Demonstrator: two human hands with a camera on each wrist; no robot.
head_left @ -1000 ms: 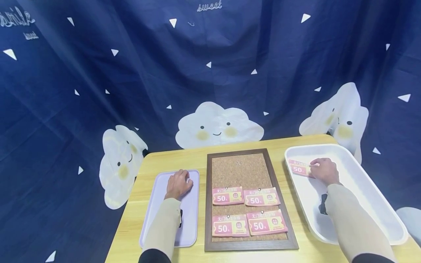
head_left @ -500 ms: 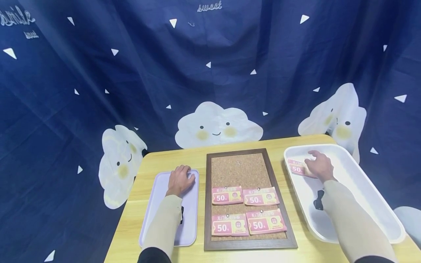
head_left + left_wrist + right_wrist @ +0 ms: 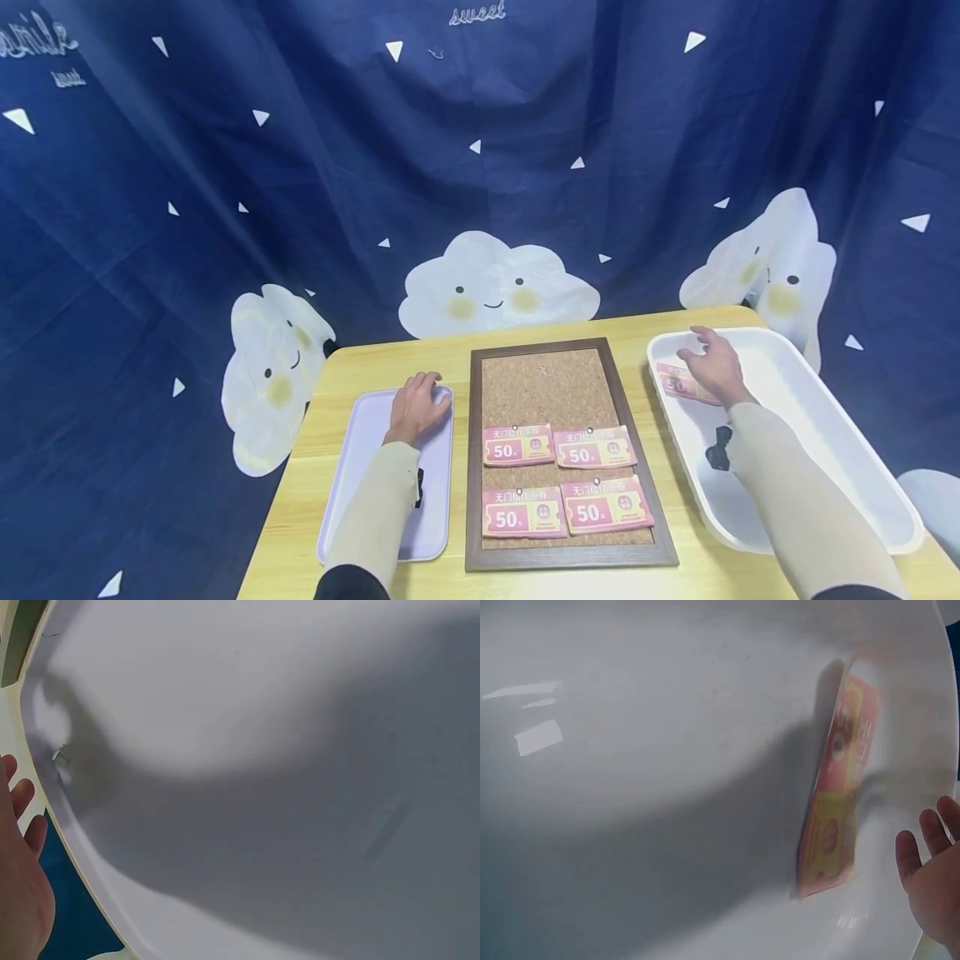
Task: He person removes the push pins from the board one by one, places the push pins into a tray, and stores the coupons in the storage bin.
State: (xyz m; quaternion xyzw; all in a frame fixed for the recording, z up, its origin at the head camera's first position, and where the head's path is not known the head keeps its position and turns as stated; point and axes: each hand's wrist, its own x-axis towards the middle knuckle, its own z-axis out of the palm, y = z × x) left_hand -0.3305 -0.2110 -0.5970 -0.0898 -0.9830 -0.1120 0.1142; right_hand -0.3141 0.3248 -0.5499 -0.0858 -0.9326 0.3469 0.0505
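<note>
My left hand (image 3: pixel 417 408) hovers over the far end of the lilac tray (image 3: pixel 347 492), its fingers loosely bent and nothing in them. A small pushpin (image 3: pixel 58 755) lies along that tray's edge in the left wrist view, near those fingers. Over the far left corner of the white tray (image 3: pixel 840 442) is my right hand (image 3: pixel 714 367), fingers spread and holding nothing. Beneath it a pink and yellow coupon (image 3: pixel 836 795) leans by the tray's end wall; in the head view the hand covers part of this coupon (image 3: pixel 678 385).
Between the trays lies a brown-framed corkboard (image 3: pixel 550 392) with several 50 coupons (image 3: pixel 517 446) pinned to its lower half. Tiny clear pins (image 3: pixel 543 370) sit near its top. All rest on a wooden table (image 3: pixel 300 475) before a dark blue curtain (image 3: pixel 337 167).
My right hand has lifted off the coupon's right end and shifted left and away, its fingers spreading. My left hand has moved slightly right and farther away, its fingers straightening. The coupon stays in the tray.
</note>
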